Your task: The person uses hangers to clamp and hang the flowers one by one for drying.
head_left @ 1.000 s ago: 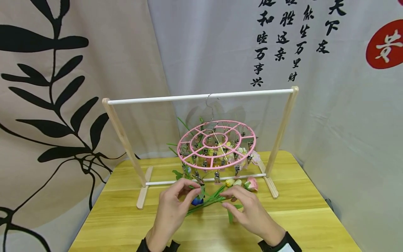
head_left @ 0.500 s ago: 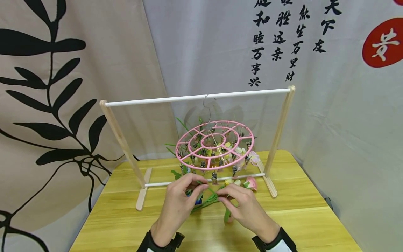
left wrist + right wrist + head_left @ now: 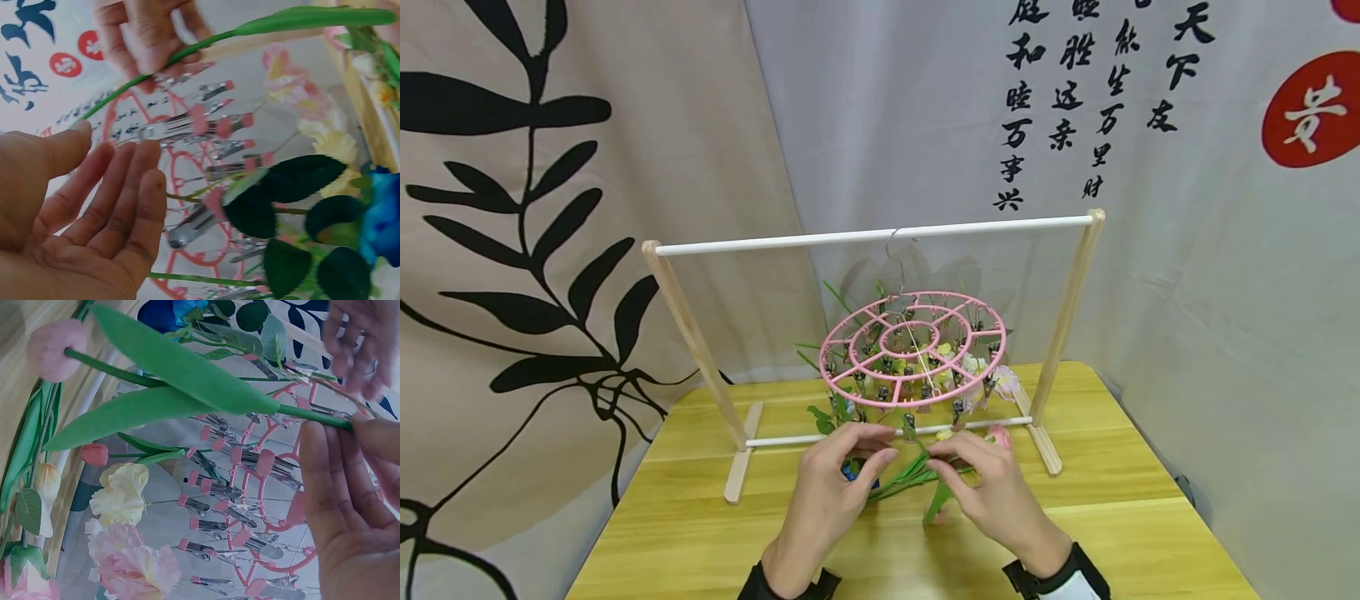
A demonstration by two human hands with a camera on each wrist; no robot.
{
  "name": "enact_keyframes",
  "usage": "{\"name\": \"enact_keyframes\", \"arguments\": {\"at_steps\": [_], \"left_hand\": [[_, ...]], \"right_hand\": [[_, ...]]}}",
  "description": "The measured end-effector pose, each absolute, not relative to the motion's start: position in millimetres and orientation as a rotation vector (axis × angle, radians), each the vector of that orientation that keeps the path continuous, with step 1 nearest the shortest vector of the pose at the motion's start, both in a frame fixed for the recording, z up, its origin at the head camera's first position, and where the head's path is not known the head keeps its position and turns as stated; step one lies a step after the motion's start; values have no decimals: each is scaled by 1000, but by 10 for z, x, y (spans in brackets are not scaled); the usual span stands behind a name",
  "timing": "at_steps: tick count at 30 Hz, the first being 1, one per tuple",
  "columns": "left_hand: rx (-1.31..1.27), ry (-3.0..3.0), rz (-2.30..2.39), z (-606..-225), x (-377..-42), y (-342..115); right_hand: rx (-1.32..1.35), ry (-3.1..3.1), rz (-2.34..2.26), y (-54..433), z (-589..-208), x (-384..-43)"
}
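Note:
My right hand (image 3: 1000, 492) pinches the green stem of a pink tulip (image 3: 56, 350) between thumb and fingers. The tulip's bloom hangs low, and its long leaf (image 3: 937, 502) points down toward the table. My left hand (image 3: 831, 479) faces it with thumb and fingers parted, the thumb tip close to the stem's free end in the left wrist view. Just behind both hands hangs a pink round clip hanger (image 3: 880, 403) with many metal clips (image 3: 269, 462). Some clips hold flowers, among them a blue rose (image 3: 381, 215) and a cream flower (image 3: 122, 494).
The hanger's hook sits on the white top rod (image 3: 760, 243) of a wooden-legged rack. Green stems (image 3: 898, 479) lie in a bunch on the table (image 3: 685, 533) beneath my hands. A pink rose (image 3: 28, 584) lies by the lower rod. A printed cloth (image 3: 880, 108) hangs behind.
My right hand came in toward my left hand, and a green stem showed between them half a second ago. Now my left fingers are parted, and the tulip stays in my right hand.

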State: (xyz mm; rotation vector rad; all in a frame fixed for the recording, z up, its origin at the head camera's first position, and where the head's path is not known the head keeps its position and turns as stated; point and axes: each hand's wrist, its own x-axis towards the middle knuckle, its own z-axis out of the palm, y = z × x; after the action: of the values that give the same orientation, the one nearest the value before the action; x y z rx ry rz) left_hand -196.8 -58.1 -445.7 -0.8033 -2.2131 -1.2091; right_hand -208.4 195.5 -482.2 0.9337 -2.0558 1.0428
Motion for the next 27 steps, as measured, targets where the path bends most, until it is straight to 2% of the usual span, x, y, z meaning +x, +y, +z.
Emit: {"name": "enact_keyframes", "arguments": {"at_steps": [7, 12, 27], "left_hand": [[-677, -2325, -1125, -4588, -1948, -458], [-685, -2392, -1118, -4591, -1952, -339], [-588, -2368, -1508, -4549, -2105, -153]], "right_hand": [[826, -2022, 1099, 2001, -4758, -2062], [754, -2014, 1176, 1995, -4742, -2066], [656, -1964, 1376, 1938, -4759, -2119]]}}
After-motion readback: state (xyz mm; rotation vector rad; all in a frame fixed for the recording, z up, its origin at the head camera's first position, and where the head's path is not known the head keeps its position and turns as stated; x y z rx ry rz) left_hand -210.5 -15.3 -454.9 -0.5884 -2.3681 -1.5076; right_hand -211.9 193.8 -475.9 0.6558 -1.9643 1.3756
